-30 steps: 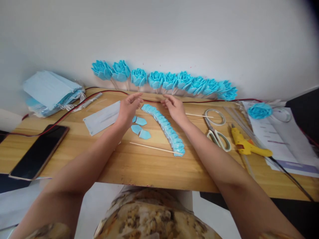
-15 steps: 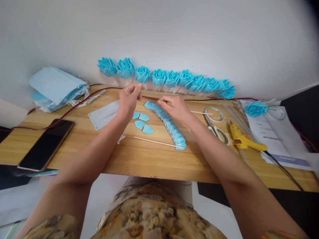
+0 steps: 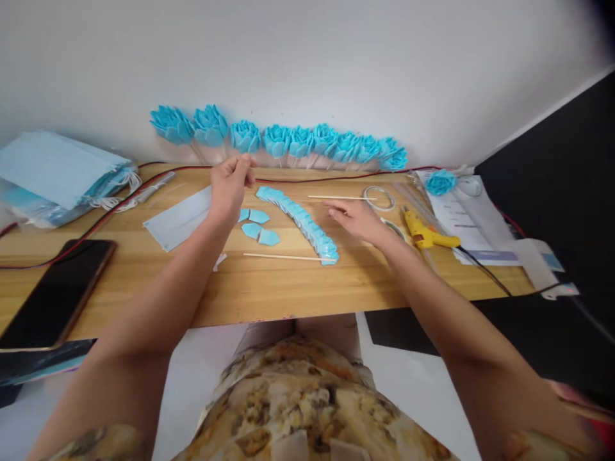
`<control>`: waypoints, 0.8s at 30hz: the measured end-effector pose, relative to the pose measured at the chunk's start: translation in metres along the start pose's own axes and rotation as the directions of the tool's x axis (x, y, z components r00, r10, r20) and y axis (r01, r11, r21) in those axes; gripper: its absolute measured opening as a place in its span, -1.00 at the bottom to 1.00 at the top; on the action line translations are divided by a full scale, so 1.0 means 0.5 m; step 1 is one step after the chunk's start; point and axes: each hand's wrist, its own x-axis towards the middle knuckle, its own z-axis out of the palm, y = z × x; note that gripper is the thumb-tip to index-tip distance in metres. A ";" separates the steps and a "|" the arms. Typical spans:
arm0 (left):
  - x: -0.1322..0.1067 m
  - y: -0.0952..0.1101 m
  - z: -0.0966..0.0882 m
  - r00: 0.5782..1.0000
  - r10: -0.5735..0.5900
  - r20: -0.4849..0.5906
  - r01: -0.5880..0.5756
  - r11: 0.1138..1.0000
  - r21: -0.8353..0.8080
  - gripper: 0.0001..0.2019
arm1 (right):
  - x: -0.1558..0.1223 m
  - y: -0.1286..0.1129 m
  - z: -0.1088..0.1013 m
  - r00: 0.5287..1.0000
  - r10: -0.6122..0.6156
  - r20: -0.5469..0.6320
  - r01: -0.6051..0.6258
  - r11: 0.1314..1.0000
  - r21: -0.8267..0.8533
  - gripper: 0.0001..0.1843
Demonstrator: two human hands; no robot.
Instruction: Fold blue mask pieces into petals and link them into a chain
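Note:
My left hand (image 3: 229,184) is raised over the table with its fingers pinched together; what it holds, if anything, is too small to make out. Below it lie a few loose blue petal pieces (image 3: 260,237) and a pale blue face mask (image 3: 179,219). My right hand (image 3: 358,219) is low over the wood, fingers stretched to the left and seemingly holding nothing. It is just in front of a thin wooden stick (image 3: 319,196). Between the hands curves a strip of overlapping blue petals (image 3: 298,219). A second stick (image 3: 278,257) touches the strip's near end.
Finished blue flowers (image 3: 245,136) on stems lean along the wall. To the right are a tape roll (image 3: 391,200), partly hidden scissors (image 3: 396,229), a yellow glue gun (image 3: 427,235) and papers (image 3: 468,214). Leftward lie a phone (image 3: 57,291), stacked masks (image 3: 60,169) and a red-black cable (image 3: 103,221).
My right hand has left the far end of the petal strip and moved right, its fingers now stretched out. My left hand stays pinched. The view has turned to the right.

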 end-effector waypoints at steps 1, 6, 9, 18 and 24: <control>0.001 -0.002 -0.001 1.000 0.002 0.008 -0.002 1.000 0.002 -0.70 | -0.008 0.003 0.002 1.000 0.008 0.006 -0.008 1.000 0.006 -0.58; 0.019 -0.025 -0.014 0.996 -0.040 0.082 0.035 0.997 0.068 -0.75 | -0.024 0.003 0.022 1.000 -0.004 0.024 0.001 0.996 0.085 -0.56; 0.028 -0.045 -0.027 0.987 -0.072 0.141 0.033 0.965 0.259 -0.82 | -0.020 -0.005 0.033 0.999 -0.007 0.041 0.001 0.990 0.141 -0.54; 0.007 -0.056 -0.032 0.933 -0.087 0.349 -0.200 0.680 0.705 -0.57 | -0.024 -0.018 0.036 0.998 0.025 0.063 -0.038 0.977 0.210 -0.53; -0.002 -0.057 -0.017 0.922 -0.099 0.373 -0.188 0.729 0.658 -0.49 | -0.057 -0.025 0.027 0.984 -0.033 0.174 -0.030 0.938 0.344 -0.52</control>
